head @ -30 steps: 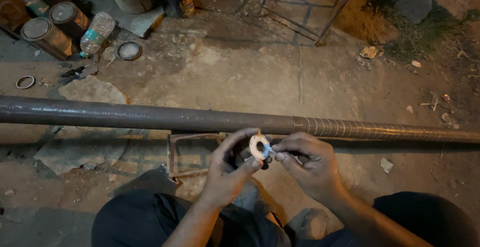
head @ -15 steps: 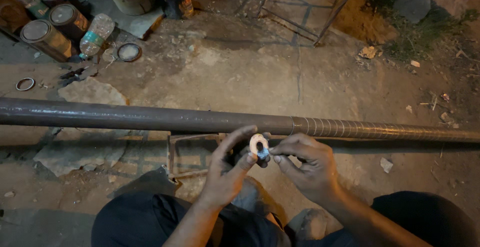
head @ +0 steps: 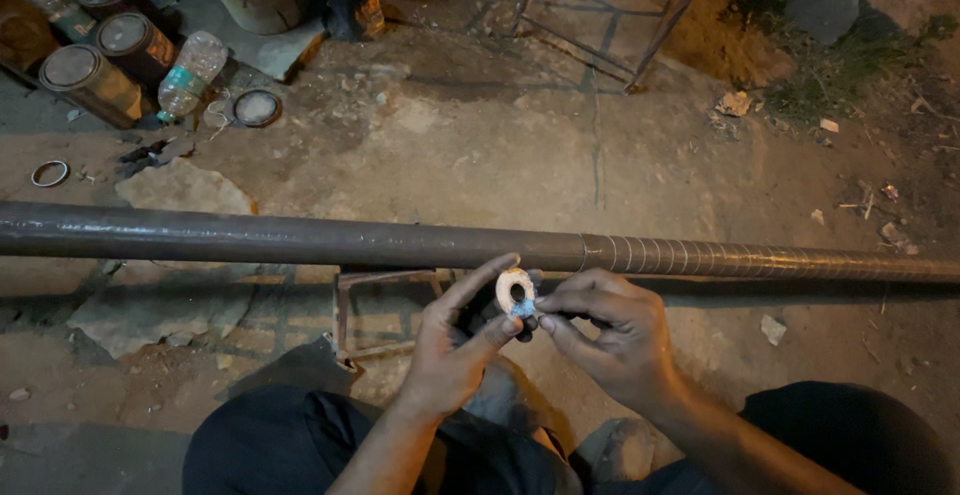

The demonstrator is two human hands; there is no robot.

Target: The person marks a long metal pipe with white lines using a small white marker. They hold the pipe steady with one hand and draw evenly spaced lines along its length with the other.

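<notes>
Obs., head view. The person is crouched low over bare, dusty ground (head: pixel 520 155), dark trousers visible at the bottom edge.

Left hand (head: pixel 455 340): fingers closed on a small pale ring-shaped roll (head: pixel 514 289), thumb and forefinger pinching its rim, the roll held upright with its hole facing the camera. The other fingers spread upward past it.

Right hand (head: pixel 610 340): fingertips pinched together at the lower edge of the roll, closed on a short bluish-white loose end (head: pixel 523 309) hanging from it. Both hands touch at the roll.

Position of the roll: held in the air just in front of a long dark metal pipe (head: pixel 300 240), which runs across the whole view from left to right. The roll is near the pipe; contact cannot be told. To the right of the hands the pipe carries a lighter section with close spiral bands (head: pixel 750 258).

Under the pipe, beneath the hands: a small rusty metal frame (head: pixel 385 315). Flat stone (head: pixel 180 190) beside the pipe at left.

Far left, well apart from the hands: several round tins (head: pixel 85 80), a clear plastic bottle (head: pixel 190 73) lying tilted, a loose round lid (head: pixel 256 107), a small metal ring (head: pixel 49 173) on the ground. Upper middle: a thin rod frame (head: pixel 610 25).
</notes>
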